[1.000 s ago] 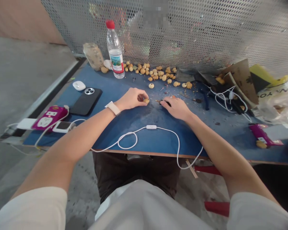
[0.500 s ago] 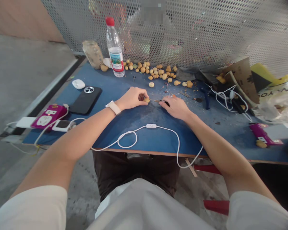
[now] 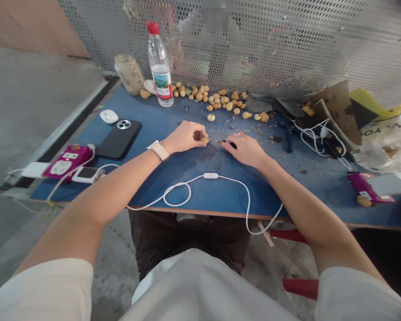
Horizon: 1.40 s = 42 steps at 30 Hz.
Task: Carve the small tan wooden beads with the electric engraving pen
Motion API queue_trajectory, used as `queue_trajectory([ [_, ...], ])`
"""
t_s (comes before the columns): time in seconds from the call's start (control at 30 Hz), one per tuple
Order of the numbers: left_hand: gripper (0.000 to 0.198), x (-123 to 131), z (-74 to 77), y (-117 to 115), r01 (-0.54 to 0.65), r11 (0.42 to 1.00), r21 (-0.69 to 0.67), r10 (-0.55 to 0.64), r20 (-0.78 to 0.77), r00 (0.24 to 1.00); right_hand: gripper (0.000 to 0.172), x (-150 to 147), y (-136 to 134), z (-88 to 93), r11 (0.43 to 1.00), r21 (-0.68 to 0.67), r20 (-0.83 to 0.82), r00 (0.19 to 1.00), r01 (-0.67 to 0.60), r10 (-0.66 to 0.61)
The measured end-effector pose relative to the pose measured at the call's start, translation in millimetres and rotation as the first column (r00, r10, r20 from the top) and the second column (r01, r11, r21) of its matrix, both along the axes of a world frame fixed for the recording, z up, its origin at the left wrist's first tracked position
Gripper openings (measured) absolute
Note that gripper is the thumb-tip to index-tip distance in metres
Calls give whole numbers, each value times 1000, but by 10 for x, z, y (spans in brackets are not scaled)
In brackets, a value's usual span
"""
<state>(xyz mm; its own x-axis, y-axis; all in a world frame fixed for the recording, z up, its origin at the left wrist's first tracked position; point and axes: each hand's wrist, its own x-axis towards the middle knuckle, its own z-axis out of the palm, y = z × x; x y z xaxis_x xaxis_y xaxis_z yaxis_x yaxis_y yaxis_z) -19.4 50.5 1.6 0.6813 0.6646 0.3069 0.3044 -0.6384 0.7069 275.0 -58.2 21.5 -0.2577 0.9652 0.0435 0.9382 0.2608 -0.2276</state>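
Note:
My left hand pinches a small tan round nut between thumb and fingertips. My right hand holds a small carving tool with a black handle, its thin metal tip pointing left and almost touching the nut. The two hands rest on a blue work table, with wood chips and dust scattered around them. Beyond them lies a loose heap of similar tan nuts. One more nut sits apart, in front of the heap.
A black phone, a magenta power strip and a white earbud case lie left. A water bottle stands behind. Pliers, cardboard and a plastic bag lie right. White cable crosses the front. Perforated metal screen stands behind.
Both hands stay nearly still, holding the nut and tool. The view has shifted slightly, so the table appears a little higher.

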Motion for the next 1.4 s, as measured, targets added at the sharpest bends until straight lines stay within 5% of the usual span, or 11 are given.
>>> queue_trajectory([
  [1.4, 17, 127, 2, -134, -51, 981, 186, 65, -71, 995, 51, 87, 5, 6, 995, -62, -117, 991, -79, 72],
])
